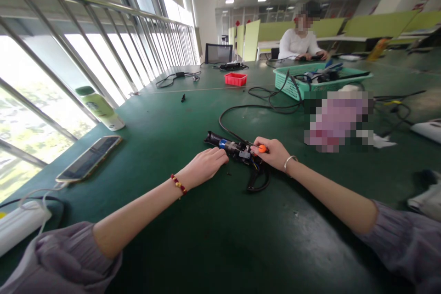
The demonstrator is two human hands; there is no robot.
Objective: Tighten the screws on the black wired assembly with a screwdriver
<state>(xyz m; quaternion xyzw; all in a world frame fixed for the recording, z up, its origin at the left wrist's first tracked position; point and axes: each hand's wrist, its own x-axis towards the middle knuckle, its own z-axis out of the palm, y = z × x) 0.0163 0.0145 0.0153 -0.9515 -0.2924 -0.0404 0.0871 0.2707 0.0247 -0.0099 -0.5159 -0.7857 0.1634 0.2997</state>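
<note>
An opened corded tool lies on the green table, with a black flared nozzle, a blue section, exposed wires and a black looped handle. My left hand is at its near side, fingers curled together against the body; the fingertips are partly hidden. On the tool's right end, my right hand is closed around a screwdriver with an orange handle. The screwdriver's tip is too small to make out. Below the tool, a tiny dark piece rests on the table.
A black cable runs from the tool toward a green basket of parts. Further back are a red tray and a seated person. To the left lie a phone and a leaning bottle by the railing.
</note>
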